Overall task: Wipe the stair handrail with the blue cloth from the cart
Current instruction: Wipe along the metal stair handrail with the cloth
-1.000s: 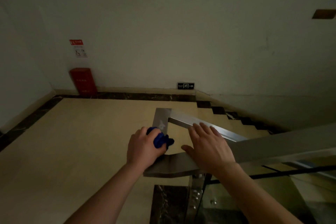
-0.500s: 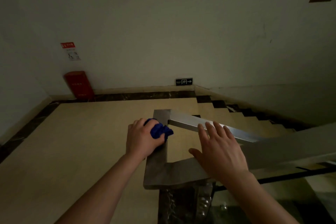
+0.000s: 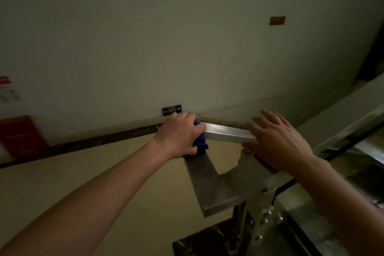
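A pale stairwell wall (image 3: 187, 58) backs a steel handrail (image 3: 207, 183) at its landing corner. The right hand (image 3: 278, 143) lies on the rail, grip spread; the left hand (image 3: 180, 135), grip curled round the blue cloth (image 3: 200, 143), presses it to the rail's corner, below a small exit sign (image 3: 171, 109).

A: How many views?
B: One, head-worn, wide-angle.
A: Facing?
B: Forward and down over the rail (image 3: 209, 185) corner, wall (image 3: 207, 58) at 12 o'clock. Frame is tilted: the floor (image 3: 62, 183) edge climbs to the right.
A: How near?
B: Close. Left hand (image 3: 180, 135) on the cloth (image 3: 200, 141) at centre, right hand (image 3: 278, 143) towards 3 o'clock. Forearms enter at 7 and 5 o'clock.
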